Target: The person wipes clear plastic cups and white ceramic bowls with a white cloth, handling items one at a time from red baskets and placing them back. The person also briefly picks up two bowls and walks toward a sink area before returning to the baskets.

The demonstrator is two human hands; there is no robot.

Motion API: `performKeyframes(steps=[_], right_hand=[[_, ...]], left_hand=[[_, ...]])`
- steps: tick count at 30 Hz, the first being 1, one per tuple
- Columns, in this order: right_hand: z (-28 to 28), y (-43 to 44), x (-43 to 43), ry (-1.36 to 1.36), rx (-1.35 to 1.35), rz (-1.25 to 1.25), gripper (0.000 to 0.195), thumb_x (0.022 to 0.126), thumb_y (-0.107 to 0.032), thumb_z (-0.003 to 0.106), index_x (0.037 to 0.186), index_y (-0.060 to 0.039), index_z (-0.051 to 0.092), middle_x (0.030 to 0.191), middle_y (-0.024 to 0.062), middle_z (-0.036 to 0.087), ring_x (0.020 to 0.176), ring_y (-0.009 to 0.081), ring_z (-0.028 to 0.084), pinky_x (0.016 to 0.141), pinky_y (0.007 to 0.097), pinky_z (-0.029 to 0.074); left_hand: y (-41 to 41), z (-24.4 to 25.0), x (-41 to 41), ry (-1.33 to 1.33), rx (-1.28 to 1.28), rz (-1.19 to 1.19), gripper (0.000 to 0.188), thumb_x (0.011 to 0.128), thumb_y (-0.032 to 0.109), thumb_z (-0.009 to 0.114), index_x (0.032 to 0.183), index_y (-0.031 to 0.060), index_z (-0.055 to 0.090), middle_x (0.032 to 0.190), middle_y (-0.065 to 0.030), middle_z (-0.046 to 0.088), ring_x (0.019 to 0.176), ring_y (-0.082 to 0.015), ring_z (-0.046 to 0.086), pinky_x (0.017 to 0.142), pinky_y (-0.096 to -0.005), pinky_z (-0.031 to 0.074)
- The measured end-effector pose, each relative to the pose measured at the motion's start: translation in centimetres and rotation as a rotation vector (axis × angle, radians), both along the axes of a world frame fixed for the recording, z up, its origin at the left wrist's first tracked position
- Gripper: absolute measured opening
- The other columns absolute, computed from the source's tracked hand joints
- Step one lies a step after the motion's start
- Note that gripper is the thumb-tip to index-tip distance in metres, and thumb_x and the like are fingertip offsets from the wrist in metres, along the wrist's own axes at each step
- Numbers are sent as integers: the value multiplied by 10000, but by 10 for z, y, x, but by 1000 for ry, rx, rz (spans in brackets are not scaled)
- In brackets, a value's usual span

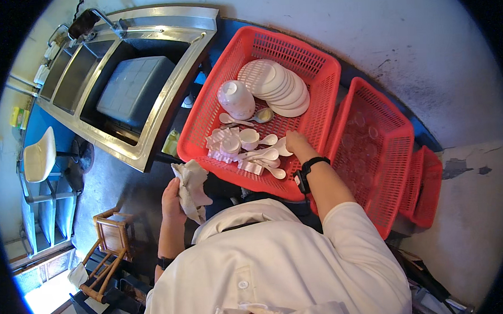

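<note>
My left hand (173,198) holds a crumpled whitish cloth (190,189) in front of a large red plastic basket (239,174). Inside the basket, my right hand (295,141) has its fingers at a white spoon (282,147); whether they grip it is hard to tell. Several white soup spoons (270,155) and small white cups (249,138) lie to its left. White plates (288,88) overlap in a slanted row at the back. Beside them are stacked white bowls (236,99), upside down, and a metal spoon (264,115).
A second red basket (397,167) with clear glasses (360,139) stands to the right, with smaller red baskets (430,187) beyond. At left is a steel sink (149,140) holding a grey plastic tub (134,86). A bamboo chair (112,239) stands on the floor lower left.
</note>
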State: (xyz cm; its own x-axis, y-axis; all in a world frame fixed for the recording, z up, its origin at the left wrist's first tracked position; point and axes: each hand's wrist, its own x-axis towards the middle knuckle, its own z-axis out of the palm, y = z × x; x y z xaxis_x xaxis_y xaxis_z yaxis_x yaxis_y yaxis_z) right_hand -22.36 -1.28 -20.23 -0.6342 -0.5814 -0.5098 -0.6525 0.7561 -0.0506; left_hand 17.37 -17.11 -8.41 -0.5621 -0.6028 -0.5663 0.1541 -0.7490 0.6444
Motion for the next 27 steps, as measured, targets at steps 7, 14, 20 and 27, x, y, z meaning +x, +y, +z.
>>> performKeyframes(steps=[7, 14, 20, 27], right_hand=[[-39, 10, -5, -8, -2, -90, 228, 846, -91, 597, 1048, -31, 685, 1090, 212, 666, 1035, 344, 652, 847, 445, 538], [-11, 3, -9, 47, -147, -228, 153, 835, -45, 575, 985, -19, 596, 1012, 231, 656, 978, 403, 639, 827, 488, 517], [-15, 6, -3, 44, -100, -285, 163, 814, -25, 607, 976, -8, 599, 1009, 216, 661, 987, 380, 643, 810, 470, 529], [-2, -10, -4, -210, 259, -56, 305, 763, -39, 650, 1065, 6, 656, 1079, 233, 655, 1012, 349, 648, 828, 440, 535]], left_hand=[[-13, 13, -14, -72, -36, -17, 262, 999, 217, 473, 1117, 7, 575, 1011, -106, 669, 869, -199, 666, 773, -341, 549], [-54, 3, -22, -72, -22, -105, 253, 1001, 212, 469, 1113, 14, 580, 983, -92, 674, 832, -183, 668, 744, -330, 557], [-82, 7, -46, -85, -41, -228, 248, 991, 218, 493, 1119, 25, 583, 976, -79, 671, 827, -169, 664, 723, -320, 553], [-99, -7, -53, -94, -17, -306, 277, 985, 231, 497, 1154, 25, 572, 1012, -83, 666, 866, -184, 667, 755, -344, 555]])
